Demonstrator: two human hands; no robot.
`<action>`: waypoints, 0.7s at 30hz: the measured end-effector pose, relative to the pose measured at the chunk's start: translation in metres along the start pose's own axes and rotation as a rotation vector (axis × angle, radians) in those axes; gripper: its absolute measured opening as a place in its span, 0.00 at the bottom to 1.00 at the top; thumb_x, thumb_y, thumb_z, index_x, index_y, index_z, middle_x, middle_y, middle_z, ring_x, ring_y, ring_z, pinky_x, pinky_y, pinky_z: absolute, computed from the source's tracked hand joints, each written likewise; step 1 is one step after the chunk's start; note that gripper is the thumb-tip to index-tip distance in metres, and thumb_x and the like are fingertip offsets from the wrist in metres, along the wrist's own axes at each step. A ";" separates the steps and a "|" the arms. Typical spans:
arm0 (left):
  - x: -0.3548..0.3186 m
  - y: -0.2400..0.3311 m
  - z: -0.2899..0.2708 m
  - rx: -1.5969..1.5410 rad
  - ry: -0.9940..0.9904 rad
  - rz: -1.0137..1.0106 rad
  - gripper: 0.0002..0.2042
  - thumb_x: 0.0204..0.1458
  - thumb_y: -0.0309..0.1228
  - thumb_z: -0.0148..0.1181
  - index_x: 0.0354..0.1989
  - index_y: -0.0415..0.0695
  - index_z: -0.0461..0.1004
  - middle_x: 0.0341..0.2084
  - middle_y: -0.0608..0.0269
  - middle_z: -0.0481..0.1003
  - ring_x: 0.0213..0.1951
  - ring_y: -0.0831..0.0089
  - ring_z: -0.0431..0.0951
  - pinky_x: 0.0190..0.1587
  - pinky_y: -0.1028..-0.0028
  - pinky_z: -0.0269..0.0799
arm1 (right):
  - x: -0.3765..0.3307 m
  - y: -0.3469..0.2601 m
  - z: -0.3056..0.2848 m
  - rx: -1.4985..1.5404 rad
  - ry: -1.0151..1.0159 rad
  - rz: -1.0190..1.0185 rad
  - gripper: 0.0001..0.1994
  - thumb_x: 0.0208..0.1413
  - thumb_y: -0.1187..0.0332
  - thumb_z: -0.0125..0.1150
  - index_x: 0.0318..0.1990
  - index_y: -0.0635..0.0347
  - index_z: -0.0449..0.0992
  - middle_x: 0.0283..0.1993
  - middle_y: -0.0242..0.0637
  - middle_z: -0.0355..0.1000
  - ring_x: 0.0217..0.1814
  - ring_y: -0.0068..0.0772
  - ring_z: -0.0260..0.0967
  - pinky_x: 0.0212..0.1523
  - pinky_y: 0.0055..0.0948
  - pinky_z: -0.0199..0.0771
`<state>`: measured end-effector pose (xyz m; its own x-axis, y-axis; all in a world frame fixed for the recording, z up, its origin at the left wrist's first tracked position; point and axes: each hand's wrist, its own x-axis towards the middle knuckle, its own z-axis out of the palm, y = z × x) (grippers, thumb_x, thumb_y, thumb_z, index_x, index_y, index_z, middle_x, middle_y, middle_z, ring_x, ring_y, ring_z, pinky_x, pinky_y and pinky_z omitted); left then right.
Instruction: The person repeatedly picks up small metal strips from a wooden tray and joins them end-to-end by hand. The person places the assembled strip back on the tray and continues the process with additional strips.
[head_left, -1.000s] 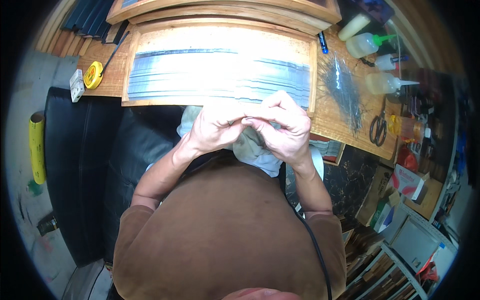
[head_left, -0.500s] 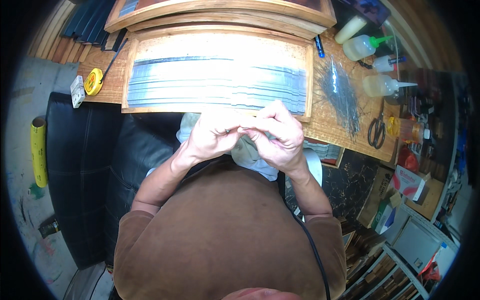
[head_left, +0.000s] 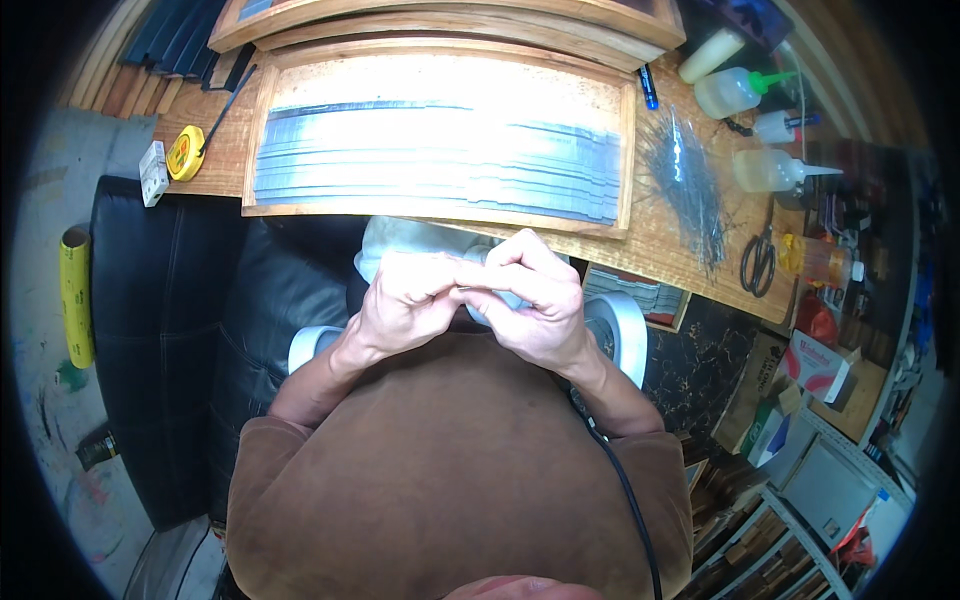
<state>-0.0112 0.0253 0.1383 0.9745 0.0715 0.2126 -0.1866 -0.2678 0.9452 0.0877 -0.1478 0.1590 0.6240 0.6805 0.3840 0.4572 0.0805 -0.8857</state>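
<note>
My left hand (head_left: 412, 300) and my right hand (head_left: 535, 305) meet in front of my chest, just short of the table's near edge. Both are closed, with thumbs and index fingers pinched together and the fingertips touching. Whatever lies between the fingertips is too small or hidden to make out. Beyond them on the table sits a shallow wooden tray (head_left: 630, 185) holding a row of overlapping thin grey strips (head_left: 400, 165), partly washed out by glare. Right of the tray lies a loose bundle of thin dark wires or needles (head_left: 688, 190).
More wooden trays (head_left: 470, 50) are stacked behind. A yellow tape measure (head_left: 186, 153) and small white box (head_left: 153, 174) lie at left. Scissors (head_left: 760, 262), squeeze bottles (head_left: 728, 93) and a blue marker (head_left: 649, 88) stand or lie at right. A black leather seat (head_left: 150, 340) is left.
Both hands have drawn slightly back toward my chest and a little left, away from the tray's edge, still pinched together. The view has shifted slightly.
</note>
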 end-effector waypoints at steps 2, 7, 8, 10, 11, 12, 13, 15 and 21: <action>-0.006 -0.005 0.003 0.032 0.042 0.016 0.19 0.49 0.13 0.63 0.48 0.44 0.87 0.25 0.55 0.81 0.23 0.69 0.78 0.29 0.71 0.73 | -0.004 0.009 0.005 0.040 -0.013 -0.006 0.17 0.46 0.80 0.81 0.46 0.62 0.89 0.33 0.31 0.72 0.35 0.26 0.70 0.34 0.25 0.71; -0.018 -0.012 0.002 0.037 0.054 -0.107 0.14 0.53 0.16 0.64 0.47 0.42 0.87 0.22 0.55 0.79 0.20 0.73 0.76 0.26 0.70 0.70 | -0.006 0.011 0.019 -0.033 0.048 -0.005 0.08 0.51 0.76 0.77 0.40 0.59 0.88 0.30 0.33 0.72 0.33 0.34 0.69 0.36 0.31 0.70; -0.019 -0.012 0.001 0.033 0.065 -0.117 0.14 0.54 0.17 0.64 0.47 0.42 0.87 0.22 0.55 0.79 0.20 0.73 0.75 0.26 0.71 0.70 | -0.005 0.014 0.018 0.002 0.026 0.012 0.09 0.53 0.73 0.78 0.42 0.60 0.89 0.32 0.34 0.73 0.34 0.32 0.70 0.36 0.29 0.70; -0.017 -0.012 0.004 0.026 0.085 -0.147 0.12 0.56 0.18 0.65 0.47 0.41 0.88 0.21 0.55 0.78 0.19 0.74 0.74 0.25 0.71 0.69 | -0.005 0.020 0.015 0.079 -0.016 0.052 0.13 0.55 0.68 0.80 0.45 0.63 0.89 0.36 0.36 0.75 0.35 0.27 0.72 0.35 0.25 0.71; -0.017 -0.018 0.007 -0.015 0.118 -0.128 0.10 0.56 0.19 0.65 0.45 0.41 0.87 0.20 0.55 0.77 0.19 0.75 0.72 0.24 0.72 0.68 | -0.005 0.021 0.014 0.183 -0.019 0.109 0.16 0.51 0.70 0.83 0.46 0.64 0.89 0.37 0.35 0.77 0.36 0.25 0.74 0.35 0.24 0.72; -0.022 -0.022 0.010 -0.057 0.147 -0.117 0.08 0.57 0.19 0.65 0.43 0.40 0.87 0.19 0.56 0.76 0.19 0.76 0.70 0.24 0.73 0.66 | -0.007 0.020 0.015 0.189 -0.030 0.142 0.16 0.48 0.75 0.83 0.46 0.64 0.89 0.36 0.33 0.76 0.35 0.23 0.73 0.34 0.23 0.71; -0.022 -0.023 0.010 -0.053 0.138 -0.118 0.07 0.58 0.20 0.65 0.42 0.39 0.87 0.18 0.56 0.75 0.19 0.77 0.69 0.24 0.73 0.66 | -0.007 0.019 0.014 0.173 -0.042 0.169 0.15 0.48 0.77 0.82 0.45 0.63 0.89 0.35 0.34 0.75 0.34 0.24 0.73 0.35 0.24 0.72; -0.025 -0.018 0.010 -0.051 0.134 -0.164 0.04 0.59 0.20 0.64 0.36 0.37 0.85 0.18 0.56 0.74 0.19 0.79 0.67 0.23 0.73 0.64 | -0.008 0.020 0.016 0.163 -0.058 0.214 0.13 0.49 0.79 0.80 0.44 0.62 0.89 0.34 0.33 0.74 0.33 0.24 0.72 0.35 0.24 0.72; -0.031 -0.025 0.012 -0.099 0.138 -0.199 0.03 0.59 0.20 0.64 0.34 0.37 0.83 0.17 0.57 0.72 0.19 0.79 0.65 0.22 0.72 0.62 | -0.012 0.022 0.019 0.221 -0.053 0.286 0.11 0.50 0.81 0.79 0.41 0.63 0.90 0.33 0.31 0.74 0.31 0.21 0.70 0.33 0.23 0.70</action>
<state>-0.0350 0.0178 0.1054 0.9684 0.2452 0.0452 -0.0107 -0.1401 0.9901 0.0783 -0.1406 0.1299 0.6701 0.7350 0.1037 0.1173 0.0331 -0.9925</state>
